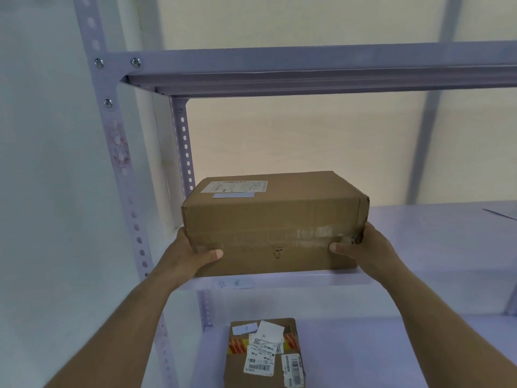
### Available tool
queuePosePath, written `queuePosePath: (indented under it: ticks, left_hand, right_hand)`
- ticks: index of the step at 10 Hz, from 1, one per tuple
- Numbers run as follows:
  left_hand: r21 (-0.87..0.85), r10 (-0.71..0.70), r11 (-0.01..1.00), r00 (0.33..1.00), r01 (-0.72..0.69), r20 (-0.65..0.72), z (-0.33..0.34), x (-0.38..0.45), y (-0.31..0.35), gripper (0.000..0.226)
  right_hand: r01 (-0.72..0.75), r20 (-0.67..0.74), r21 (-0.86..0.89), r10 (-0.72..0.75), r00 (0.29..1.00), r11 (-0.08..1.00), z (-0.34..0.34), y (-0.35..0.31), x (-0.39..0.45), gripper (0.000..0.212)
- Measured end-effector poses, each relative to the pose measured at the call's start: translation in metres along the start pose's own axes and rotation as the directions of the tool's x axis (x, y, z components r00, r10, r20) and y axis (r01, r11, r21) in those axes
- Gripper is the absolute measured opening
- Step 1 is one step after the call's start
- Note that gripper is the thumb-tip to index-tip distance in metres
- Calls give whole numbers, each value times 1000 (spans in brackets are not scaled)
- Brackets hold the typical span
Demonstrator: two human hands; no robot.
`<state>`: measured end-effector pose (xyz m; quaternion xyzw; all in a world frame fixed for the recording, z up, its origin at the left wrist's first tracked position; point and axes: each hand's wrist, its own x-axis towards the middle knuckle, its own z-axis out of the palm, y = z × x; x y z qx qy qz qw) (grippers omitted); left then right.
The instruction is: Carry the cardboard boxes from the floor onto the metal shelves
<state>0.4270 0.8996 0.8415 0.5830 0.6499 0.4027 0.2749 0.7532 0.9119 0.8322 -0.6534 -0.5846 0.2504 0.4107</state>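
The person holds a cardboard box (275,222) at the front edge of the middle shelf (433,233), its base apparently resting on the shelf's near lip. The left hand (193,254) and right hand (361,247) each have a closed grip on one end of the box, thumbs pressed across its front face. A second labelled box (264,357) already sits on the lower shelf (377,345), so at least one carry looks finished. This box seems to need only a push inward and release. The upright post (183,147) stands near its left end; the shelf's right side is bare. The floor is out of view.
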Motion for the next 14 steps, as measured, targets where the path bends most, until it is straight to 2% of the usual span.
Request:
queuePosePath:
  ticks: [9, 13, 14]
  left_hand:
    - [63, -5, 998, 1000, 4, 4, 5, 21, 6, 85]
    - [-14, 21, 1000, 1000, -21, -15, 5, 19, 5, 92]
    - [-39, 81, 996, 996, -82, -34, 2, 12, 8, 93]
  right_hand:
    - [8, -11, 32, -7, 1000, 999, 9, 3, 31, 65]
    - [-3, -33, 37, 4, 999, 999, 14, 1, 28, 62]
    - [-4, -51, 20, 5, 999, 1000, 10, -6, 22, 74]
